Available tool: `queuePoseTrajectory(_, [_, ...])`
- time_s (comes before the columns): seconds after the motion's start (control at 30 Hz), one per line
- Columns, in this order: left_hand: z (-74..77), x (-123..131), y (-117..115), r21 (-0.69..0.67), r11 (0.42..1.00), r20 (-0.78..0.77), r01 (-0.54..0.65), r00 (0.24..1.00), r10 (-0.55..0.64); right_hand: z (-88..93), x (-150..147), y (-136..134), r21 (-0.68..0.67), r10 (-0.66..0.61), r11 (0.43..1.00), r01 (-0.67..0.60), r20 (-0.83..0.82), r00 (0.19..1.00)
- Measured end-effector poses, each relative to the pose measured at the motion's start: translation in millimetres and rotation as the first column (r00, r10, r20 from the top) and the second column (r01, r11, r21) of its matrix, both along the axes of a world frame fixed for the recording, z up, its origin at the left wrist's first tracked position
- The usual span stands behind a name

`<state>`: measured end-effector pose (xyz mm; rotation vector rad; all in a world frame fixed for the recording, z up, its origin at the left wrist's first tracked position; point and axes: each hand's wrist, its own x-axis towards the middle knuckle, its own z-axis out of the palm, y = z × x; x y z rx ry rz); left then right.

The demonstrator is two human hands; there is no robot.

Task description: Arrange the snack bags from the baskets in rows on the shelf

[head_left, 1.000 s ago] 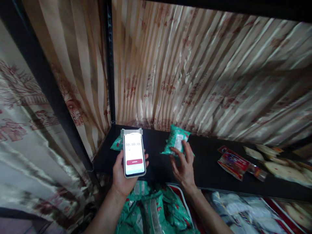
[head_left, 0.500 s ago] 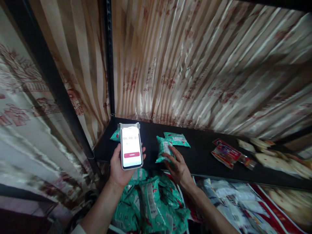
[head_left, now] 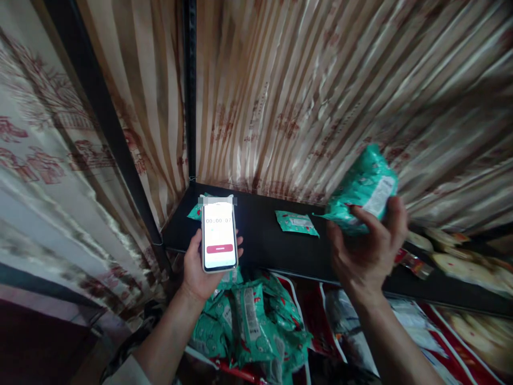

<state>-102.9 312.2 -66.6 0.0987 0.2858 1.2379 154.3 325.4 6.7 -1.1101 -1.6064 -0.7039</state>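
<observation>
In my left hand (head_left: 205, 275) is a smartphone (head_left: 219, 235) with a lit white screen, a timer and a red button. My right hand (head_left: 366, 248) grips a green snack packet (head_left: 363, 187), raised over the black shelf (head_left: 256, 240) and slightly blurred. A second green packet (head_left: 297, 223) lies flat on the shelf, between the two hands. Behind the phone, another green packet (head_left: 195, 210) shows only in part. Below the shelf edge, several more green packets (head_left: 250, 321) are heaped in a red-edged bag or box.
On the shelf's right are a red packet (head_left: 414, 263) and pale flat packs (head_left: 460, 270). Silvery-white packets (head_left: 412, 321) fill a neighbouring red container below. Patterned curtains (head_left: 256, 107) hang behind, and a dark metal post (head_left: 190, 96) stands at the shelf's back left corner.
My right hand has lifted the green packet off the shelf and carried it up and to the right. The phone stays in my left hand, and the view has shifted slightly.
</observation>
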Motion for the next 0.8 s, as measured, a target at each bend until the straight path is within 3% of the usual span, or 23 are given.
queuePoseTrajectory(0.1, [-1.4, -1, -2, -0.005, 1.000, -0.007, -0.012, 1.000, 0.012, 6.2, -1, -2, 0.045, -0.008, 0.999, 0.007, 0.013, 1.000])
queuePoseTrajectory(0.2, [-3.6, -3, -3, -0.033, 0.999, -0.024, -0.016, 1.000, 0.015, -0.8, -5, -3, 0.069, -0.018, 0.998, 0.015, 0.038, 0.999])
queuePoseTrajectory(0.3, [-6.9, -4, -4, -0.058, 0.998, -0.036, -0.025, 0.999, 0.023, -28.1, -8, -1, 0.051, -0.043, 0.998, 0.040, 0.048, 0.998])
queuePoseTrajectory(0.4, [-9.6, -6, -3, -0.059, 0.997, -0.038, -0.047, 0.998, 0.045, -72.8, -8, 5, -0.157, -0.061, 0.985, 0.072, 0.075, 0.995])
queuePoseTrajectory(0.47, [-10.4, -7, -1, -0.063, 0.996, -0.041, -0.060, 0.997, 0.058, -103.8, -5, 11, -0.393, 0.016, 0.919, 0.037, 0.133, 0.991])
queuePoseTrajectory(0.57, [-11.1, -8, 1, -0.070, 0.996, -0.042, -0.063, 0.997, 0.060, -136.3, 2, 19, -0.682, 0.210, 0.730, -0.044, 0.162, 0.964])
queuePoseTrajectory(0.63, [-12.1, -9, 3, -0.070, 0.996, -0.037, -0.059, 0.998, 0.057, -144.7, 6, 20, -0.752, 0.280, 0.656, -0.068, 0.159, 0.947])
queuePoseTrajectory(0.8, [-15.0, -8, 8, -0.055, 0.997, -0.020, -0.051, 0.999, 0.050, -139.3, 7, 12, -0.795, 0.319, 0.601, -0.084, 0.142, 0.937])
